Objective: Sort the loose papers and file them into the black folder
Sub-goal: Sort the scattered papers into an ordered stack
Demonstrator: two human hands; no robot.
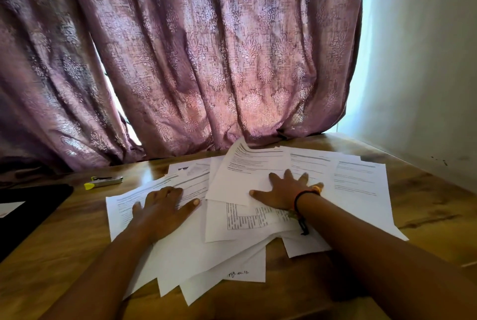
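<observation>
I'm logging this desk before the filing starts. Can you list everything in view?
loose papers: many, overlapping, exact count unclear; white, printed; spread across the table's middle
black folder: one; black; table's left edge, a white sheet showing on it
highlighter: one; yellow cap, silvery body; on the table between folder and papers
table: one; brown wood; under everything
curtain: one or two panels; mauve, patterned; hanging behind the table
wall: one; white; at right
bracelet: one; black and orange; on the right wrist
left hand: one; flat on the left papers
right hand: one; fingers spread, flat on a middle sheet
</observation>
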